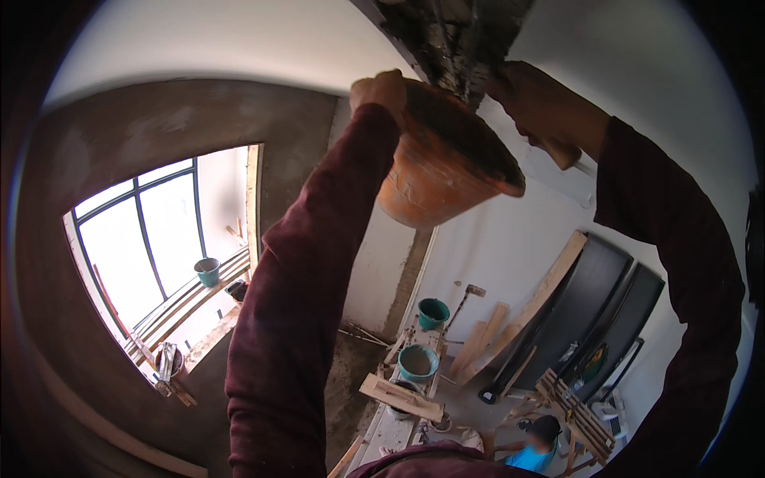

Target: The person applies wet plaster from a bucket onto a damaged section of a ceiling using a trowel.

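Raised overhead, my left hand (pixel 381 99) grips the rim of an orange plastic bucket (pixel 434 183), which is tilted, with dark residue inside. My right hand (pixel 542 99), higher at the right, is closed on a wooden-handled tool (pixel 566 155) whose working end I cannot make out clearly. Just beyond both hands is a rough, dark recess (pixel 450 36) along the ceiling, with wet-looking grey material and rod-like strips. The bucket's mouth sits just below it.
Below me stands a plank platform (pixel 373 442) with green buckets (pixel 417 362) and a board (pixel 401 397). A window (pixel 171 231) is left. Dark panels (pixel 606 319) and timber (pixel 518 319) lean at the right. A person in blue (pixel 530 458) is low on the right.
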A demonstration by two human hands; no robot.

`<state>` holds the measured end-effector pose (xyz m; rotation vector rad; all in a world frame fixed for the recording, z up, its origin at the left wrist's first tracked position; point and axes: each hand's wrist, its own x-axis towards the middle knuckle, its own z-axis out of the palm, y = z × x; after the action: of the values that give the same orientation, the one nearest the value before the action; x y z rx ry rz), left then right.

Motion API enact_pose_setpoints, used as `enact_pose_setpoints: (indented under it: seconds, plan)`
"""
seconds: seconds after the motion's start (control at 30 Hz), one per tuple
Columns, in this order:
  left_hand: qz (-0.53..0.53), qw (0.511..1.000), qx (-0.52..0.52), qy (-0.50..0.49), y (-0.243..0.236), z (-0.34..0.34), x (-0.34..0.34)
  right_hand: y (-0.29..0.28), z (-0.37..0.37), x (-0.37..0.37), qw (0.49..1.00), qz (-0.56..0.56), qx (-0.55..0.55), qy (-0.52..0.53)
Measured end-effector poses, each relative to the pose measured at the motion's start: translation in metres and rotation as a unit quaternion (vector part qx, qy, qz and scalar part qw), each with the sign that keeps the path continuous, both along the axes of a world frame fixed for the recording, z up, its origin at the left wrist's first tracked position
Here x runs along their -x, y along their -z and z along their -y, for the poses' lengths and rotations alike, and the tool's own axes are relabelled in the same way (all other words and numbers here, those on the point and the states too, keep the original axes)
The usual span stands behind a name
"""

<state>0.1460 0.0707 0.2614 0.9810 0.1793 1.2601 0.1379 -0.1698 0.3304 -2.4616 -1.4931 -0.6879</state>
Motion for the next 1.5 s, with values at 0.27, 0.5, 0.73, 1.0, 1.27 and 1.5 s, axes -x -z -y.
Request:
enact_pose_setpoints:
  seconds: [0.27,0.5,0.73,1.0,1.27,1.5]
  plan:
    - [0.091,0.993,0.023,0.076,-0.015,0.030,0.028,0.004,0.023,-0.005,0.995,-0.032,-0.088,-0.037]
    - [0.086,0.993,0.023,0.082,-0.023,0.041,0.038,0.009,0.062,-0.013,0.989,-0.033,-0.141,-0.011]
    - [-0.017,0.992,-0.116,-0.055,-0.019,-0.025,0.021,0.090,0.135,-0.054,0.981,0.022,-0.177,-0.074]
    - [-0.045,0.993,-0.099,-0.044,-0.008,-0.010,0.014,0.094,0.046,-0.192,0.922,0.243,-0.211,-0.216]
    - [-0.087,0.989,-0.114,-0.032,0.025,-0.044,0.045,0.092,-0.085,-0.230,0.889,0.195,-0.294,-0.292]
    - [-0.072,0.992,-0.102,-0.013,0.033,-0.029,0.053,0.074,-0.150,-0.266,0.824,0.235,-0.359,-0.370]
